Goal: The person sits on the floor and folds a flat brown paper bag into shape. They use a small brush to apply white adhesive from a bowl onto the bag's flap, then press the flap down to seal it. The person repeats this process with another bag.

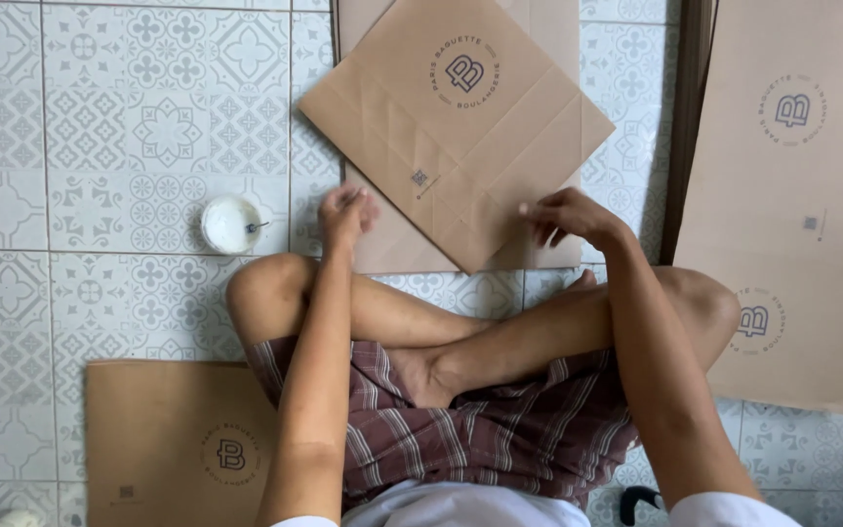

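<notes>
The patterned grey-and-white tile floor (119,117) covers the whole view. A person sits on it cross-legged in striped shorts (480,429), both bare forearms reaching forward over the knees.

Large stack of brown paper sheets (792,215) lies flat at the right, past a dark vertical strip (683,127). A smaller brown paper bag (173,439) lies flat at the lower left, beside the left knee.

The brown paper bag being worked (456,122) lies flat in front of the shins, turned diamond-wise, with crease lines across its face and a round printed emblem near its top. It rests on another brown sheet (382,249) lying square to the tiles.

Left hand (345,217): fingers curled inward, resting at the bag's lower left edge; whether it pinches the paper cannot be told. Right hand (568,215): palm down, fingers bent, fingertips pressing the bag's lower right edge; not seen closed around it.

Small white round pot (230,223) stands on the tiles just left of the left hand, with a thin tool resting in it.
</notes>
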